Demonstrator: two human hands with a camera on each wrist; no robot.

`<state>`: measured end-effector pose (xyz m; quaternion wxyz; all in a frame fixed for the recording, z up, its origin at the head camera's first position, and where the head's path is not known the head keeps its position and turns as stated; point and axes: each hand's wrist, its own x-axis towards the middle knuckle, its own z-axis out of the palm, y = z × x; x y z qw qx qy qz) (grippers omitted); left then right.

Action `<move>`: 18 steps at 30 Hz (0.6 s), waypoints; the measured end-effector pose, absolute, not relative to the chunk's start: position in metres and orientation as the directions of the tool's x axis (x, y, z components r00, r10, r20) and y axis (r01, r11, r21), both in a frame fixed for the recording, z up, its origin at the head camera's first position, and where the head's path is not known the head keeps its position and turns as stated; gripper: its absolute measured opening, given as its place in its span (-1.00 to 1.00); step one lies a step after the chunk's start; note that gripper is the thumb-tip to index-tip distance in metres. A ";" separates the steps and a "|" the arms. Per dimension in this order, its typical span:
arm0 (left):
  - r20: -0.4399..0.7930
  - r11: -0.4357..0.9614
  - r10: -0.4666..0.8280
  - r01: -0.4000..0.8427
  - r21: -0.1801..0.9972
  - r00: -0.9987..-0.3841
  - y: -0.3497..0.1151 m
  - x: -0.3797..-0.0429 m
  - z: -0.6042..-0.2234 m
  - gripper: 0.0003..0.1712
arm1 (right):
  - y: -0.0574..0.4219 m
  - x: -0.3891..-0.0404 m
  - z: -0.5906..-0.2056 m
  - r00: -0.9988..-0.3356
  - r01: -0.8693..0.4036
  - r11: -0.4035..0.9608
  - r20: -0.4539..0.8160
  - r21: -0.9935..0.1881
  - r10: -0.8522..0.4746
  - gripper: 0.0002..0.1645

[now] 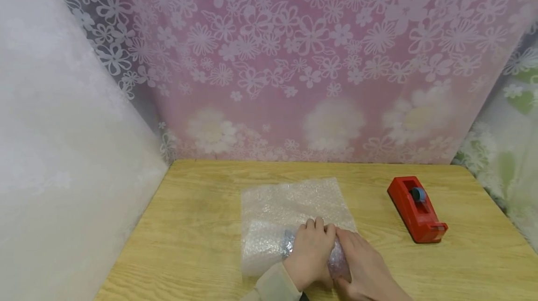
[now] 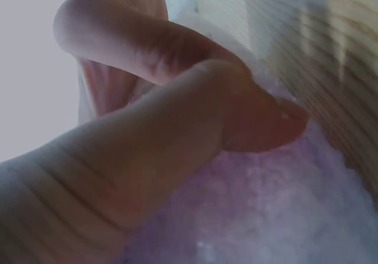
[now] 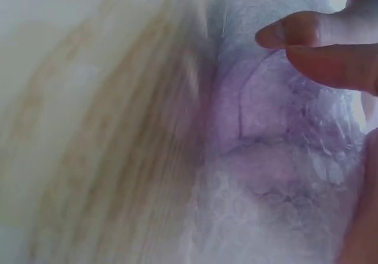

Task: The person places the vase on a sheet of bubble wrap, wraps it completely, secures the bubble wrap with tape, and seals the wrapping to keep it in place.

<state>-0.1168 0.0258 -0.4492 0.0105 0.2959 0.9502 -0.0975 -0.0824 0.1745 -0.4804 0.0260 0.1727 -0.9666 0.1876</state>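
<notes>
A sheet of bubble wrap [image 1: 294,200] lies on the table, its near part rolled around a purple object [image 1: 338,262] whose kind I cannot tell. A bluish, shiny patch [image 1: 288,244] of that roll shows just left of my left hand [image 1: 310,250]. That hand lies over the middle of the roll, fingers bent across the top and thumb [image 2: 260,116] against the near side. At the roll's right end my right hand [image 1: 364,261] grips it, fingers over the top and thumb on the near side. Through the plastic, the purple part [image 3: 266,107] shows in the right wrist view.
A red tape dispenser [image 1: 416,210] with a small roll of blue tape [image 1: 418,194] stands on the right of the wooden table [image 1: 193,226]. Flowered pink curtain [image 1: 294,58] hangs behind the table, and a white cloth [image 1: 75,151] hangs along its left side.
</notes>
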 end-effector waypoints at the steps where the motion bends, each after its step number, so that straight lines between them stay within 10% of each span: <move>1: -0.089 0.809 0.555 0.561 -0.174 -0.827 0.026 -0.117 -0.449 0.14 | 0.175 -0.083 -0.481 -0.939 -0.344 0.867 0.107 -0.360 -0.328 0.07; 18: -0.085 0.812 0.554 0.560 -0.166 -0.828 0.025 -0.114 -0.449 0.15 | 0.173 -0.079 -0.477 -0.951 -0.281 0.878 -0.013 -0.387 -0.310 0.17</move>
